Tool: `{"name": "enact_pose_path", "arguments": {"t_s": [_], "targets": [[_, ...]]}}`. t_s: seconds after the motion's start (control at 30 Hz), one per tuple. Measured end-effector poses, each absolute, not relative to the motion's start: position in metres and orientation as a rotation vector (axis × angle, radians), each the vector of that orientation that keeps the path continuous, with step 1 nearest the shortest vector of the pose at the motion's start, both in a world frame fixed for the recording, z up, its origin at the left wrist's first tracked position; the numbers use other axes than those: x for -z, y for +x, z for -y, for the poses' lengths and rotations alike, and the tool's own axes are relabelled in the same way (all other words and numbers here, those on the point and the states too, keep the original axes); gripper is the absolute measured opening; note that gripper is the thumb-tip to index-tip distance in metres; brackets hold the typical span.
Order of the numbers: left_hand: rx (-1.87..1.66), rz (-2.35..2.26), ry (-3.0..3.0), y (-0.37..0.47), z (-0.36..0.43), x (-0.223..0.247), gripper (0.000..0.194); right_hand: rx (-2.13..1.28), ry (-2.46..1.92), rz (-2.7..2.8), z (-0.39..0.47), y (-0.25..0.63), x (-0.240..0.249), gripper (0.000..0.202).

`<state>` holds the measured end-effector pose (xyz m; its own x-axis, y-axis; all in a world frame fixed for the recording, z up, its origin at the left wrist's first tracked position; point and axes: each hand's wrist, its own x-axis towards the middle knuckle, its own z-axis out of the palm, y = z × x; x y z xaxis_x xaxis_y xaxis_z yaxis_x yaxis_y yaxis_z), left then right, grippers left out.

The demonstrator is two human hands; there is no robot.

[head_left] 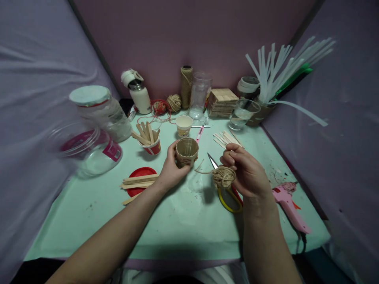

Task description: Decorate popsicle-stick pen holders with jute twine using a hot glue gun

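Observation:
My left hand (174, 167) is closed round a small brown cup (187, 152) whose rim is trimmed with twine; its mouth faces up toward me. Over the table to the right, my right hand (244, 167) grips a small ball of jute twine (224, 177). A loose strand runs from the ball toward the cup. Below and behind the ball lie scissors (229, 203) with yellow and red handles, partly hidden by it. Beyond my right fingers are several thin wooden sticks (224, 139).
A pink glue gun (291, 209) lies at the right edge. Wooden sticks rest on a red lid (142, 171) at left, near a paper cup of craft sticks (154, 148) and clear plastic jars (100, 154). Along the back stand a twine spool (186, 86), glassware and glue sticks (269, 75).

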<state>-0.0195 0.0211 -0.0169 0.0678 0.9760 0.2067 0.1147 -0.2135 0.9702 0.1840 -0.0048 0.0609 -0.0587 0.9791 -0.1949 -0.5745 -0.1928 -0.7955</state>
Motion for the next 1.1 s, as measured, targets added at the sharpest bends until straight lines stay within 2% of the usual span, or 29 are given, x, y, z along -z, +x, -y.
{"name": "enact_pose_path", "arguments": {"t_s": [0.13, 0.23, 0.33, 0.43, 0.53, 0.63, 0.73, 0.9, 1.1], "targets": [[-1.278, -1.211, 1.545, -0.022, -0.015, 0.019, 0.089, -1.61, -0.889, 0.643, 0.006, 0.182, -0.062, 0.024], [-1.602, -1.341, 1.763, -0.02, 0.0, 0.011, 0.073, -1.619, -0.886, 0.658, 0.006, 0.183, -0.062, 0.024], [-1.94, -1.155, 2.025, -0.012, 0.021, 0.003, 0.067, -1.634, -0.885, 0.681, 0.006, 0.183, -0.059, 0.023], [-1.596, -0.929, 2.222, 0.001, 0.039, 0.002, 0.076, -1.658, -0.893, 0.728, 0.007, 0.182, -0.056, 0.023], [-1.211, -0.891, 1.965, 0.013, 0.05, 0.006, 0.087, -1.672, -0.953, 0.772, 0.009, 0.179, -0.052, 0.025], [-0.962, -0.929, 1.462, 0.019, 0.054, 0.005, 0.069, -1.662, -1.042, 0.838, 0.01, 0.176, -0.048, 0.028], [-0.894, -0.914, 1.271, 0.021, 0.053, 0.001, 0.046, -1.535, -1.178, 0.977, 0.01, 0.178, -0.045, 0.027], [-0.904, -0.935, 1.116, 0.021, 0.046, 0.0, 0.047, -1.194, -1.332, 1.327, 0.013, 0.19, -0.042, 0.027], [-0.949, -0.937, 1.03, 0.023, 0.042, 0.007, 0.053, -1.531, -1.313, 1.589, 0.025, 0.196, -0.042, 0.049]]}}
